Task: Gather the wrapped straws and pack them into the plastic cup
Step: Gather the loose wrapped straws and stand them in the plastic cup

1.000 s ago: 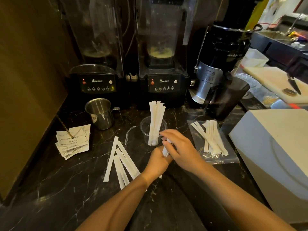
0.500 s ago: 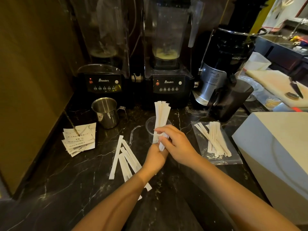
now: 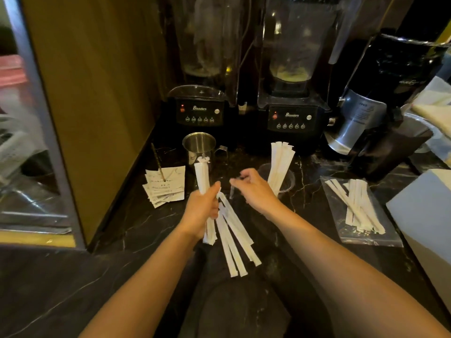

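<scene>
I see the plastic cup (image 3: 280,181) holding upright wrapped straws (image 3: 279,167) — left hand (image 3: 201,211) clenched on a straw bundle (image 3: 202,176), right hand (image 3: 253,191) loosely released.

We see a glossy black stone-look counter (image 3: 136,230) with pale veins. The wrapped straws (image 3: 235,240) wear matt white paper, faintly creased. The plastic cup (image 3: 288,181) is clear and thin. A small jug (image 3: 199,148) is brushed metal with a dull shine. The slips (image 3: 166,185) are printed paper. A clear, shiny plastic bag (image 3: 366,237) lies flat. The side panel (image 3: 97,93) looks like matt wood.
</scene>
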Available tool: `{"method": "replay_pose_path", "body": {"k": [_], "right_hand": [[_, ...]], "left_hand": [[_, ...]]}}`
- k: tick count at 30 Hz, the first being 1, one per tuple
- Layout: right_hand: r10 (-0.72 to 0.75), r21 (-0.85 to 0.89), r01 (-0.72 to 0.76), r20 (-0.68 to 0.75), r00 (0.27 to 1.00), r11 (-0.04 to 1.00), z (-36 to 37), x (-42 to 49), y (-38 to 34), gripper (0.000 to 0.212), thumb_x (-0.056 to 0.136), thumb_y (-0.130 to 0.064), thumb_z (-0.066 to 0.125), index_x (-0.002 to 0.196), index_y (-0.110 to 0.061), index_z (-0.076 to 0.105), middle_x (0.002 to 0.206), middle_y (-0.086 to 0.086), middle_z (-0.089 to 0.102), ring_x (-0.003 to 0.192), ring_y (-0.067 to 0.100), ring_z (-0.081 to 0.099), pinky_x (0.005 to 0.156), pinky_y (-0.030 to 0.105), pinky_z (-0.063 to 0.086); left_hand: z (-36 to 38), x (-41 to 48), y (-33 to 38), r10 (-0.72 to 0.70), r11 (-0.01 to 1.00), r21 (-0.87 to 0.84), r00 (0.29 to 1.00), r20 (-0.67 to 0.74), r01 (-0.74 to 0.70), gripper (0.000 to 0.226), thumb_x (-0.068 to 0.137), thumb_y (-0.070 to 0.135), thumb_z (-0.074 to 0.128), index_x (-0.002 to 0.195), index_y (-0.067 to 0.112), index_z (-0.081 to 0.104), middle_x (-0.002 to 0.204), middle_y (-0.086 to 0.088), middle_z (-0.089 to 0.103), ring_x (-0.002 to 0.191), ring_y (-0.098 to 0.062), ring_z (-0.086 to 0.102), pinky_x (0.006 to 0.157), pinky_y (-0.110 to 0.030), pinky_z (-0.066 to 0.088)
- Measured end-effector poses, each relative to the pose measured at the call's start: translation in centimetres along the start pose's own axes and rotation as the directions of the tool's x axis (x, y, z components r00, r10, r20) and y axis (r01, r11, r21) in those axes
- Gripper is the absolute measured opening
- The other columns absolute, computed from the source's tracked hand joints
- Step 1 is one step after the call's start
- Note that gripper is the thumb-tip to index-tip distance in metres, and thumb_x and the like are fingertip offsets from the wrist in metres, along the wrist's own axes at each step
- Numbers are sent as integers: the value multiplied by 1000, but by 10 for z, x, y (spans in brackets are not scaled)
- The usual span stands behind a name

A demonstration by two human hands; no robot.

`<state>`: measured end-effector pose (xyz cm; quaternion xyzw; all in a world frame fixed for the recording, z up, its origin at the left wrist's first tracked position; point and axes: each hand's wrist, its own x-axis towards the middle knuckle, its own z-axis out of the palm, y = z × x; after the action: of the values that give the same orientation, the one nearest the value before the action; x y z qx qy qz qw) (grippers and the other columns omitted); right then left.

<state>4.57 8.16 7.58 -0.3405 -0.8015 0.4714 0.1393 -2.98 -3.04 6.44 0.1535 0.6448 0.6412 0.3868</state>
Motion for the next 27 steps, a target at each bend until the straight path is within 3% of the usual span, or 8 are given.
{"method": "replay_pose_path", "body": {"k": [4, 9, 18, 27], "right_hand": [[177, -290, -168, 5, 984, 942, 36, 7, 20, 71, 74, -46, 62, 127, -6, 37, 130, 15, 48, 113, 31, 51, 85, 38, 42], [285, -517, -260, -33, 958, 815, 65, 1, 31, 96, 63, -67, 62, 130, -6, 30, 137, 15, 38, 124, 35, 39, 92, 44, 40], [327, -647, -302, -85, 941, 701, 88, -3, 30, 94, 64, -63, 64, 129, -5, 27, 135, 15, 35, 125, 33, 33, 96, 45, 38], [361, -633, -269, 18, 932, 726, 73, -2, 30, 83, 71, -46, 68, 130, -3, 29, 135, 17, 37, 125, 34, 37, 97, 43, 39]], "left_hand": [[-25, -4, -3, -84, 994, -69, 996, -42, 81, 33, 89, 28, 49, 58, 19, 40, 42, 8, 28, 37, -5, 26, 42, -19, 27], [-46, -4, -11, -155, 980, -133, 987, -33, 150, 38, 90, 27, 49, 56, 19, 33, 39, 7, 26, 36, -7, 20, 45, -23, 21], [-61, 4, -19, -203, 972, -118, 979, 33, 205, 39, 89, 25, 49, 54, 18, 34, 36, 8, 29, 33, -5, 23, 40, -19, 25], [-59, 15, -25, -206, 966, -139, 974, 91, 217, 40, 89, 25, 50, 52, 19, 33, 34, 9, 30, 33, -5, 24, 37, -18, 26]]}}
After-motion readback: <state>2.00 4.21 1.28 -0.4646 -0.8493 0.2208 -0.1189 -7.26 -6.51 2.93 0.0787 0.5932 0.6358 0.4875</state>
